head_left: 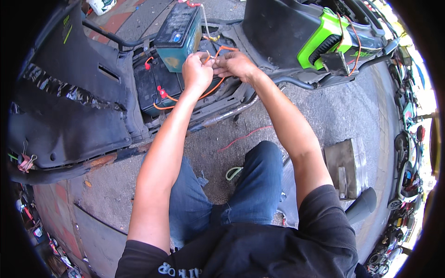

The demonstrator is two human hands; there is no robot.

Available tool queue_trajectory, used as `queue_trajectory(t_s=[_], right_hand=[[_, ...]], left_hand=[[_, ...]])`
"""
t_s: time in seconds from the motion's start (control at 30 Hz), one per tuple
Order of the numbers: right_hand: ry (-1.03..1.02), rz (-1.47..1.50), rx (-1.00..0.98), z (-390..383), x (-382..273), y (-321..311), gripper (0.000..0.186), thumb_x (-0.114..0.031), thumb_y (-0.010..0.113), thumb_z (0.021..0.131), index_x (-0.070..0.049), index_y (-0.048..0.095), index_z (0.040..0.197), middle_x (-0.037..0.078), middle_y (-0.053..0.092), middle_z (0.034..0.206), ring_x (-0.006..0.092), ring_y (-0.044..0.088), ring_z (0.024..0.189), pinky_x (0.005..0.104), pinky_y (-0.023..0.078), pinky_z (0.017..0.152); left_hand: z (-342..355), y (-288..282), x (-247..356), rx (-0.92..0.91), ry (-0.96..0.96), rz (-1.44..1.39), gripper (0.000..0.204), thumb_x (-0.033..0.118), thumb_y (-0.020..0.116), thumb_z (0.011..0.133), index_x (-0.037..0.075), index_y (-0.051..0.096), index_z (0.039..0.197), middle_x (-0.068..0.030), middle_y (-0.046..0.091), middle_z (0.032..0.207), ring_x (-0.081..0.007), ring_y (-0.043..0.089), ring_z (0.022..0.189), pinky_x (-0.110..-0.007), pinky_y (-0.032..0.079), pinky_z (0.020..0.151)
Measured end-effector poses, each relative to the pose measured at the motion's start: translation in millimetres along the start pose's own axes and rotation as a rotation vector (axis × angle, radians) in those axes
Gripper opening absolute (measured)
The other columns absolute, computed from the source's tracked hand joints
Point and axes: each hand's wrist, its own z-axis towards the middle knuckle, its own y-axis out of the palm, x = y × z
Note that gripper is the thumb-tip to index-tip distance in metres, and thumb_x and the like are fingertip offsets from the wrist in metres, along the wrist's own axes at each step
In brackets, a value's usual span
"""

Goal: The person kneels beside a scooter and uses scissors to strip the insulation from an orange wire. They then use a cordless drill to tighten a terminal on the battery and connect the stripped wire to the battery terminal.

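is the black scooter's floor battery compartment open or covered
Open: black rectangular batteries with bright red connectors lie exposed inside, no lid over them.

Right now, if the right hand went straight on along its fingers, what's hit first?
The right hand would likely meet the left hand first; the teal battery seems to stand beyond, though depth is unclear.

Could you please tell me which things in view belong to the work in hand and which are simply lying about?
Apparently in the job:
orange wiring, pinched by the left hand and right hand
teal-sided battery
black-topped batteries below it

Apparently just lying about:
red wire on the ground
green loop
grey box-like block
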Motion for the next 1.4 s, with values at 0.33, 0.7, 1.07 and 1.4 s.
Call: queue_trajectory(t_s=[0.33, 0.7, 1.07, 1.4], right_hand=[[-0.029, -0.150, -0.051, -1, 0, -17, 0.021, -0.011, 0.062, 0.099, 0.005, 0.070, 0.109, 0.012, 0.074, 0.104, 0.0211, 0.076, 0.087, 0.0309, 0.062, 0.074], [0.022, -0.065, -0.042, 1, 9, -19, 0.025, -0.019, 0.068, 0.099, 0.002, 0.071, 0.112, 0.010, 0.075, 0.105, 0.0182, 0.074, 0.095, 0.0297, 0.061, 0.082], [0.073, 0.005, 0.001, 9, 7, -18, 0.025, -0.021, 0.069, 0.098, 0.003, 0.071, 0.105, 0.010, 0.076, 0.100, 0.0187, 0.075, 0.088, 0.0295, 0.062, 0.079], [-0.089, -0.284, -0.083, 6, 0, -32, 0.024, -0.020, 0.067, 0.099, 0.004, 0.069, 0.097, 0.011, 0.076, 0.095, 0.0168, 0.076, 0.081, 0.0274, 0.060, 0.071]], left_hand=[[4, 12, -4, -0.213, -0.398, -0.278, 0.024, 0.019, 0.082, 0.087, -0.004, 0.074, 0.084, -0.0014, 0.061, 0.063, -0.0078, 0.049, 0.049, -0.029, 0.038, 0.045], [4, 16, -7, -0.246, -0.467, -0.298, 0.017, 0.013, 0.078, 0.088, -0.003, 0.074, 0.091, 0.0000, 0.058, 0.063, -0.0079, 0.046, 0.045, -0.026, 0.035, 0.042], [3, 18, -11, -0.247, -0.459, -0.326, 0.016, 0.010, 0.076, 0.091, -0.005, 0.075, 0.096, -0.0007, 0.063, 0.069, -0.0070, 0.047, 0.052, -0.028, 0.035, 0.046], [4, 21, -17, -0.249, -0.335, -0.153, 0.025, 0.015, 0.079, 0.086, -0.007, 0.076, 0.097, -0.0189, 0.075, 0.086, -0.0228, 0.071, 0.080, -0.037, 0.054, 0.074]])
